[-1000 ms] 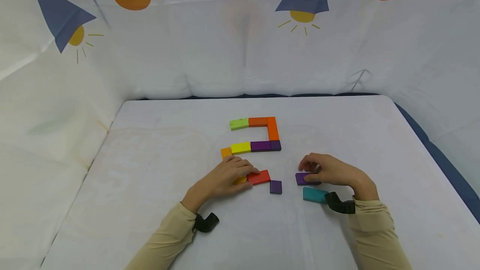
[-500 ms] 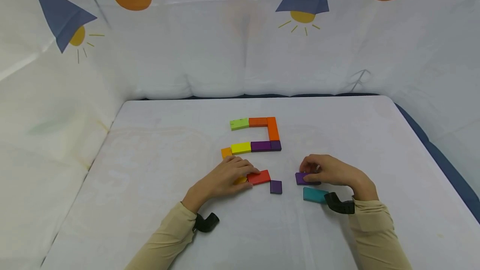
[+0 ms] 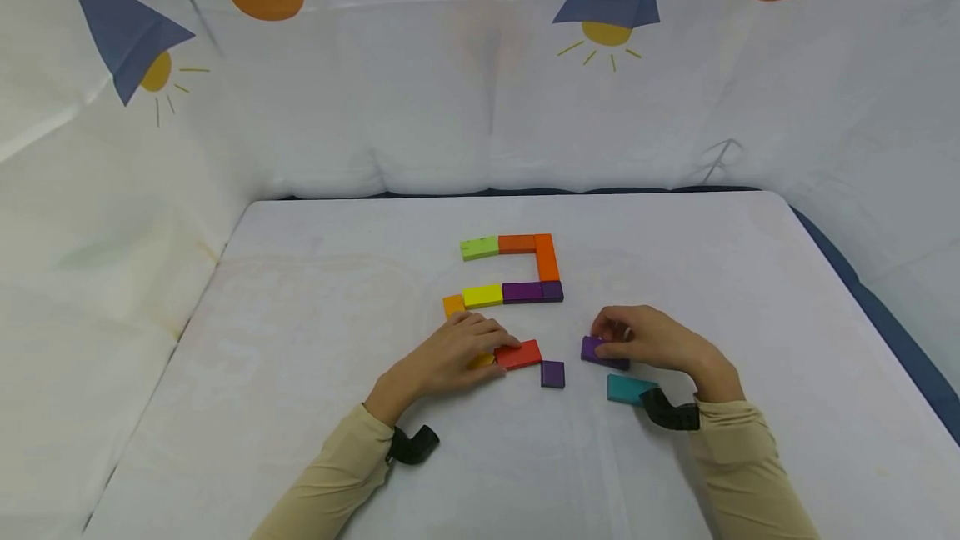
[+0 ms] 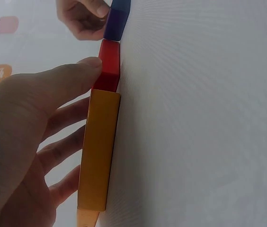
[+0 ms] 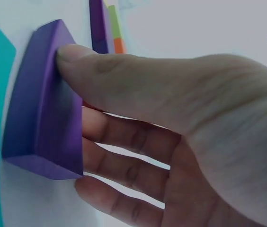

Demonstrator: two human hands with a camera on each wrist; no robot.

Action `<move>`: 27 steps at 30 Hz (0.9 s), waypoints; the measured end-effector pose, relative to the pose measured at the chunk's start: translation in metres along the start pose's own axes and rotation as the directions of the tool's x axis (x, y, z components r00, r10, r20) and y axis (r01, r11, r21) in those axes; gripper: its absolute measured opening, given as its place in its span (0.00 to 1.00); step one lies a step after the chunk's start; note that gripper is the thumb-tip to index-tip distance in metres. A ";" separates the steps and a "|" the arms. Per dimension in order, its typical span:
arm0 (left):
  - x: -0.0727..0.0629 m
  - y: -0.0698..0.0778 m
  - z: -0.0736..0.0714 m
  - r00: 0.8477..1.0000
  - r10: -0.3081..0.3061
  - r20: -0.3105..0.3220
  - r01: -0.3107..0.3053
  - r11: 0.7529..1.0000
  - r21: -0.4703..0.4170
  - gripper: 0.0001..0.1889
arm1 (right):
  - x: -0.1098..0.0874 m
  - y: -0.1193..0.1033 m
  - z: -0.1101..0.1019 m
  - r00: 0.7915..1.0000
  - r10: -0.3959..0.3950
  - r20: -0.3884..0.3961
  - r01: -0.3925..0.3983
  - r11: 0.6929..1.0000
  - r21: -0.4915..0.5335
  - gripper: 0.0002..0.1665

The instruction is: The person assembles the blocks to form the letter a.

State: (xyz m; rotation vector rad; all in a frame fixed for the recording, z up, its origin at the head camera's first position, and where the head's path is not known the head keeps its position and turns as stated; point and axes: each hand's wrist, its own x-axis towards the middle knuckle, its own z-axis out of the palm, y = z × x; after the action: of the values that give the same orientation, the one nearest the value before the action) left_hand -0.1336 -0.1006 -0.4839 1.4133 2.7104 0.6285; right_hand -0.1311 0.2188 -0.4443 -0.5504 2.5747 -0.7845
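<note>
My left hand (image 3: 446,358) pinches a red block (image 3: 527,353) between thumb and fingers. Beneath that hand lies a yellow-orange block (image 4: 99,151), its long face showing in the left wrist view with fingers behind it. A small dark purple square block (image 3: 552,374) touches or nearly touches the red block's near right corner. To the right, my right hand (image 3: 663,346) holds a longer purple block (image 5: 57,113), thumb on the near face and fingers on the far side. That block is tilted slightly; whether it touches the table cannot be seen.
A teal block (image 3: 627,388) lies beside my right wrist. Behind the hands, a joined shape has lime (image 3: 479,248), red-orange (image 3: 517,244), orange (image 3: 547,257), purple (image 3: 522,292), yellow (image 3: 482,296) and light orange (image 3: 453,304) blocks. White cloth (image 3: 420,123) hangs behind the table.
My right hand has moved slightly left with the longer purple block, which has turned a little and come away from the teal block. The left hand stays in place.
</note>
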 end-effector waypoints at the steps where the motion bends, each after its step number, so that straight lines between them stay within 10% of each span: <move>1: 0.000 0.000 0.000 1.000 0.000 0.001 0.000 1.000 0.000 0.19 | 0.001 -0.001 0.001 1.000 0.003 -0.006 -0.003 1.000 -0.002 0.12; 27: 0.001 0.001 0.000 1.000 0.012 -0.014 -0.012 1.000 0.007 0.19 | 0.010 -0.003 0.009 0.999 -0.005 -0.043 0.005 1.000 -0.018 0.14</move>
State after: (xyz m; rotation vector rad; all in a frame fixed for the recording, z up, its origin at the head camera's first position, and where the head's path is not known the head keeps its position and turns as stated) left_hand -0.1331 -0.0995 -0.4837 1.4328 2.7194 0.6321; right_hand -0.1350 0.2077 -0.4514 -0.5512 2.6233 -0.7839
